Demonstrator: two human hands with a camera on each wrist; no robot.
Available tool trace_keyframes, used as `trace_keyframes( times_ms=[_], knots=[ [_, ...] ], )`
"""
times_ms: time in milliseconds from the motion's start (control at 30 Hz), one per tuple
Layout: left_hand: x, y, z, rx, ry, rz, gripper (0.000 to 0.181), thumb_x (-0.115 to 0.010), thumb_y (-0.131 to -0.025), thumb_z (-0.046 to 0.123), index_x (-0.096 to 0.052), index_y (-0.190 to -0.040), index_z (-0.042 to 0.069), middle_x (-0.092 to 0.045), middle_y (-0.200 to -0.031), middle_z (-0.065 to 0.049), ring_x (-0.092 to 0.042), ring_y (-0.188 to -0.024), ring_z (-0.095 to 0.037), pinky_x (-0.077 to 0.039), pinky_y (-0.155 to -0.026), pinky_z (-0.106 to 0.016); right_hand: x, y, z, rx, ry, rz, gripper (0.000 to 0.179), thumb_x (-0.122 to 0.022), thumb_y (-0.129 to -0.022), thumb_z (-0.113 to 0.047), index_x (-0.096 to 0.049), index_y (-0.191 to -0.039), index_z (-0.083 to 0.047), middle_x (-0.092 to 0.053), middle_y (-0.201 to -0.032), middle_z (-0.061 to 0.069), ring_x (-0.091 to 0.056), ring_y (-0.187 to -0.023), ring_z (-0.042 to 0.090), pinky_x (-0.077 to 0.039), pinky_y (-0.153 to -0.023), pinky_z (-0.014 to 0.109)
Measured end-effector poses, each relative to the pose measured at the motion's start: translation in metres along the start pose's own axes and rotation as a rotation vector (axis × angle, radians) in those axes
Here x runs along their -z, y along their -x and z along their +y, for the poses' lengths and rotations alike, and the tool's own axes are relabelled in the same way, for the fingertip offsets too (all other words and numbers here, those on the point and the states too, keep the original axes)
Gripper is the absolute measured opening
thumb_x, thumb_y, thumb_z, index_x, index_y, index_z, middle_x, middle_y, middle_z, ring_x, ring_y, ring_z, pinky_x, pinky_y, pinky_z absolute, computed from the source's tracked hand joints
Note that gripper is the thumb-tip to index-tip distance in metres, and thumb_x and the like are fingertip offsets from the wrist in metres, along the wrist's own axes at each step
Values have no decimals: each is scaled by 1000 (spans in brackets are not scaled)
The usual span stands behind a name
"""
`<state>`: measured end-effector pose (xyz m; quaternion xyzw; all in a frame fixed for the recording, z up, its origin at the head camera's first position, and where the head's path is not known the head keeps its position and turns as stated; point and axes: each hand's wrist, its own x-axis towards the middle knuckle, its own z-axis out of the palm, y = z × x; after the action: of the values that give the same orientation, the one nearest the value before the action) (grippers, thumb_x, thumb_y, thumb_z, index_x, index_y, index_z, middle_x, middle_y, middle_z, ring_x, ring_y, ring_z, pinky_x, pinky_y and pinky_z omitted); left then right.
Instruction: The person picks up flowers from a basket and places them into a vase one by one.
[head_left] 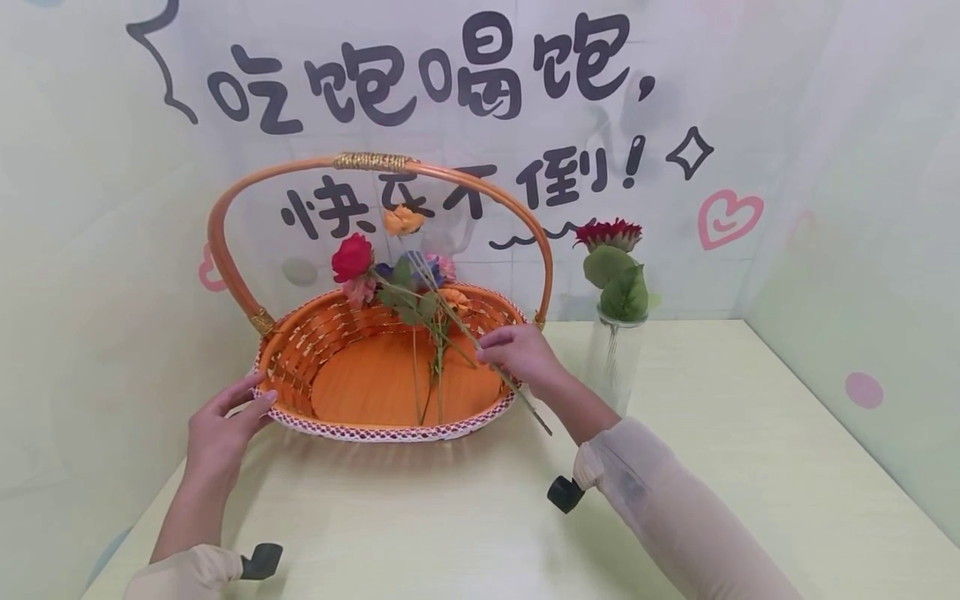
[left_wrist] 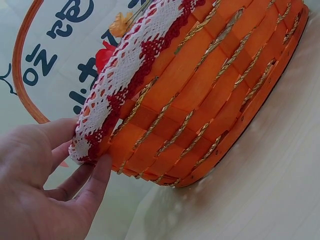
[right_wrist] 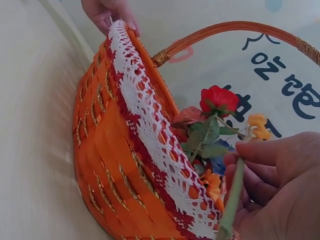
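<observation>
An orange woven basket (head_left: 352, 379) with a tall arched handle and a white-and-red lace rim stands on the table. My left hand (head_left: 221, 433) grips its rim at the left end, thumb and fingers on either side of the lace (left_wrist: 125, 75). Over the basket's right part, my right hand (head_left: 525, 357) pinches a long green stem (right_wrist: 234, 200) between thumb and fingers. That stem slants up to an orange flower (head_left: 403, 220) above the basket. Inside lean a red rose (head_left: 352, 257), pink and blue flowers and another orange flower (head_left: 455, 300), their stems crossing.
Right of the basket stands a clear glass vase (head_left: 615, 358) holding a dark red flower (head_left: 611, 234) with broad green leaves. Behind is a pale wall sheet (head_left: 465, 125) with black lettering. A pale table (head_left: 420, 517) lies beneath everything, with side walls left and right.
</observation>
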<state>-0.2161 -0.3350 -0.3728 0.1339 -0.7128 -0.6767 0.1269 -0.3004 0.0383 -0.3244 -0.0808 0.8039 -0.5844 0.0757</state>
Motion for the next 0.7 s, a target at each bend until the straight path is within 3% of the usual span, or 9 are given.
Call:
trace_keyframes(
  times_ms=[133,300,700],
  knots=[
    [0,-1,0,-6,11,-1,59,-68,-73,25,-46,-126,13,-41,-106,-3,-59,-76,-4,-49,-64,-20,2,2,-2,29,64,-13,9,-68,-74,-14,-67,-81,-9,-64,-78,9,-57,-69,29,-48,-53,29],
    [0,-1,-1,0,26,-2,58,-68,-73,24,-46,-126,12,-42,-105,-3,-59,-76,-5,-50,-63,-21,3,4,-3,36,91,-25,10,-67,-74,-11,-67,-83,-6,-63,-76,7,-59,-73,31,-50,-55,30],
    [1,-1,-2,24,7,5,64,-70,-69,31,-46,-126,16,-40,-109,-3,-59,-76,-4,-49,-63,-19,11,0,3,-57,-103,-114,12,-62,-79,-8,-66,-89,-3,-63,-85,16,-61,-71,24,-52,-63,32]
  ],
)
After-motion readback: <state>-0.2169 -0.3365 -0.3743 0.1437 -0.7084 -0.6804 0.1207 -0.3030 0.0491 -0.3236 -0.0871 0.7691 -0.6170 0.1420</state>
